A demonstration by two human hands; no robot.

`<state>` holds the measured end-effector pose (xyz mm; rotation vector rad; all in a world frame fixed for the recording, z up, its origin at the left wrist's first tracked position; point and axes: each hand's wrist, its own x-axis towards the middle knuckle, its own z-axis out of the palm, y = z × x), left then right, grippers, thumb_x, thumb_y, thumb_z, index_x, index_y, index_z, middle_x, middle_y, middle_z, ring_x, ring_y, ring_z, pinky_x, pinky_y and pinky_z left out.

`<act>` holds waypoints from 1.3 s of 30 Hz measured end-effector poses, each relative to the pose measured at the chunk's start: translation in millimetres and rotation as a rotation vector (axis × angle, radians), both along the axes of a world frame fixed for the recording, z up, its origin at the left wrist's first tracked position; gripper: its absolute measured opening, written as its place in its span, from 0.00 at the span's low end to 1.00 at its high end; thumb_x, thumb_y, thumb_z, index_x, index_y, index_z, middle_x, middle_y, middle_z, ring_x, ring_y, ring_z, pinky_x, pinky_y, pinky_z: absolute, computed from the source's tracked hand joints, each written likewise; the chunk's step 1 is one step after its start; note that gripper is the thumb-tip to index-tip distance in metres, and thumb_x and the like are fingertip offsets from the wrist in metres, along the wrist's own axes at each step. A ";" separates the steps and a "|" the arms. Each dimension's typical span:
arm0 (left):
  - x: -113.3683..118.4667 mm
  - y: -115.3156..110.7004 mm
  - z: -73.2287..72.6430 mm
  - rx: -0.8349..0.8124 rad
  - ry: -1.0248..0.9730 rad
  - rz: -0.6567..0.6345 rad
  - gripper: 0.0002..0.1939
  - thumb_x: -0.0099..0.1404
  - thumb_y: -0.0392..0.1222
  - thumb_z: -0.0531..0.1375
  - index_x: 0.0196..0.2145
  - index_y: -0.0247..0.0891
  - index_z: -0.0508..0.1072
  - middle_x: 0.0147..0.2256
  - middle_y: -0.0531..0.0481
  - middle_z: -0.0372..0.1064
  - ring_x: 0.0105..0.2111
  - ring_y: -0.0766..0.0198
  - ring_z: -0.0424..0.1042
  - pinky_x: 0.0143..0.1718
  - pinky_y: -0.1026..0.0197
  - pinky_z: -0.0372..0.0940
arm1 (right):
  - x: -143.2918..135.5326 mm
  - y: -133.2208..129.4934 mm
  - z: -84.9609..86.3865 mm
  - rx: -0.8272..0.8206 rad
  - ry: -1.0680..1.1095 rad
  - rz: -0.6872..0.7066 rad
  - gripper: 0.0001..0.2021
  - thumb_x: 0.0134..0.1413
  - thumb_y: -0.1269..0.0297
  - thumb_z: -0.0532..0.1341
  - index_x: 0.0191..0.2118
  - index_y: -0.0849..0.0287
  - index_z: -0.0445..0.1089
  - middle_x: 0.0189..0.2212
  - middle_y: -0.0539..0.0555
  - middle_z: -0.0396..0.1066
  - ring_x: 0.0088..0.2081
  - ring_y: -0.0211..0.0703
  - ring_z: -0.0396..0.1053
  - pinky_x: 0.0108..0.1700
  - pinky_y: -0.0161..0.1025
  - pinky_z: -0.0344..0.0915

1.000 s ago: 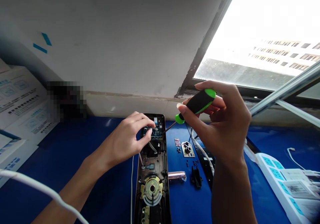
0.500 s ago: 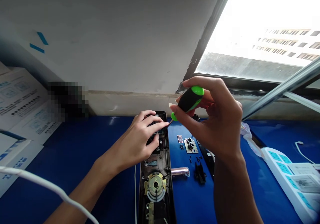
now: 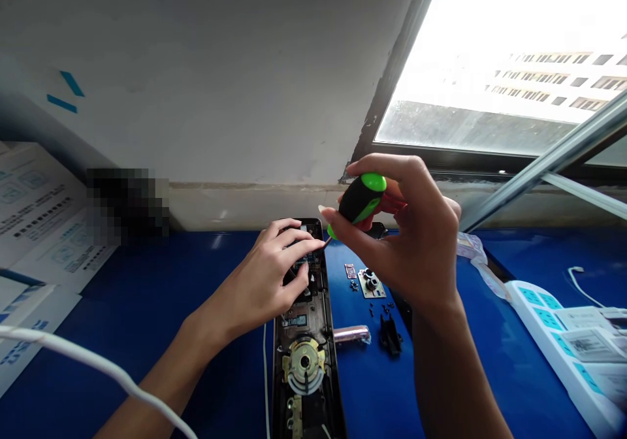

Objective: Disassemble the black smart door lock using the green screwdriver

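Note:
A long black device housing (image 3: 306, 325) lies lengthwise in the middle of the blue table, its inside showing a round brass-coloured part (image 3: 304, 360). Across its far end rests my left hand (image 3: 279, 266), fingers spread over the circuit parts, index fingertip close to the screwdriver's shaft. My right hand (image 3: 409, 223) grips a black and green screwdriver (image 3: 358, 202) between thumb and fingers, above and to the right of the housing. The shaft slants down to the left toward the housing's right edge; its tip is hidden near my left fingertips.
Right of the housing lie a small red board (image 3: 349, 270), a board with round parts (image 3: 372, 285), several screws, a black bracket (image 3: 390, 336) and a wrapped roll (image 3: 351, 335). A white power strip (image 3: 553, 334) is farther right, boxes (image 3: 39, 210) left, a white cable (image 3: 98, 364) near front left.
The whole view has shifted slightly. My right hand and the screwdriver appear a little farther left and lower, with the grip unchanged. My left hand stays on the housing.

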<state>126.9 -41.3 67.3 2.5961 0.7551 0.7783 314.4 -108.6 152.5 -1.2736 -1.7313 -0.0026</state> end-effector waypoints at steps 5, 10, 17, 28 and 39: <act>0.0 -1.3 1.9 -0.004 0.012 -0.003 0.21 0.71 0.36 0.57 0.60 0.42 0.72 0.58 0.46 0.71 0.66 0.50 0.56 0.66 0.42 0.62 | -3.2 1.6 -4.2 0.063 0.000 -0.043 0.12 0.60 0.63 0.67 0.47 0.49 0.67 0.40 0.50 0.75 0.36 0.43 0.76 0.38 0.44 0.77; -0.7 -0.9 1.9 0.002 0.026 -0.005 0.21 0.71 0.36 0.57 0.60 0.42 0.73 0.58 0.47 0.71 0.66 0.51 0.55 0.66 0.44 0.61 | -2.6 4.8 -10.5 0.110 0.012 -0.045 0.13 0.59 0.63 0.68 0.48 0.50 0.69 0.38 0.50 0.75 0.33 0.42 0.74 0.36 0.44 0.77; -0.8 -1.1 2.5 0.003 0.030 -0.014 0.21 0.71 0.35 0.57 0.60 0.42 0.72 0.58 0.48 0.71 0.66 0.52 0.55 0.67 0.45 0.61 | 0.2 10.3 -15.5 0.248 -0.053 -0.065 0.12 0.58 0.61 0.68 0.47 0.52 0.69 0.41 0.50 0.74 0.33 0.39 0.74 0.30 0.40 0.73; -3.5 -0.9 4.4 -0.018 0.047 -0.020 0.21 0.72 0.36 0.57 0.61 0.41 0.72 0.58 0.48 0.70 0.66 0.54 0.55 0.68 0.48 0.59 | -3.6 9.3 -14.5 0.335 -0.241 -0.133 0.13 0.58 0.60 0.69 0.46 0.53 0.69 0.39 0.52 0.76 0.32 0.42 0.72 0.32 0.42 0.71; -8.7 2.9 6.3 -0.025 0.005 0.000 0.18 0.72 0.36 0.57 0.58 0.42 0.73 0.58 0.49 0.71 0.66 0.55 0.57 0.67 0.49 0.62 | 3.6 1.1 -8.5 0.177 -0.189 0.033 0.17 0.62 0.67 0.66 0.55 0.52 0.68 0.43 0.51 0.76 0.42 0.42 0.76 0.43 0.41 0.76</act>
